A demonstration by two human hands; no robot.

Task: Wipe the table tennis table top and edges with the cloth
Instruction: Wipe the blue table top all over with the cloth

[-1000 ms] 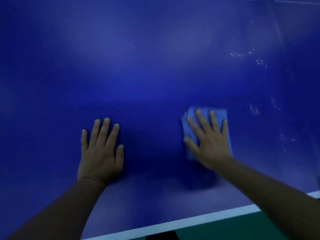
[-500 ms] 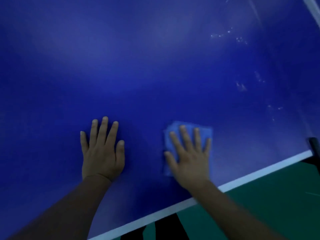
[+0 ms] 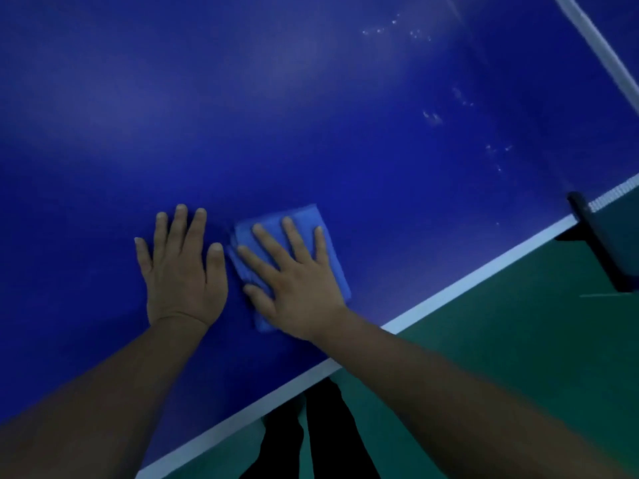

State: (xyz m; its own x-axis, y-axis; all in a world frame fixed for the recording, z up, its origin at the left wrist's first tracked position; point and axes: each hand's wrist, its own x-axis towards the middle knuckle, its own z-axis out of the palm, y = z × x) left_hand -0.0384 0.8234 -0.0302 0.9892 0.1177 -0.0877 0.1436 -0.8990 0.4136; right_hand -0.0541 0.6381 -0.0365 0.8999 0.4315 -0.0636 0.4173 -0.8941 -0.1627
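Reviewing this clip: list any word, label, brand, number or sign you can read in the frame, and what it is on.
None: no readable text in this view.
Table: plain blue with a white edge line and pale smudges, no print.
Cloth: plain blue, no tag showing, under the right hand.
Left hand: flat on the table, nothing written.
Net clamp: dark, no label visible.

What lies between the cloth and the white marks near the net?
In the head view, only bare blue table top lies between the cloth and the white marks; nothing stands there.
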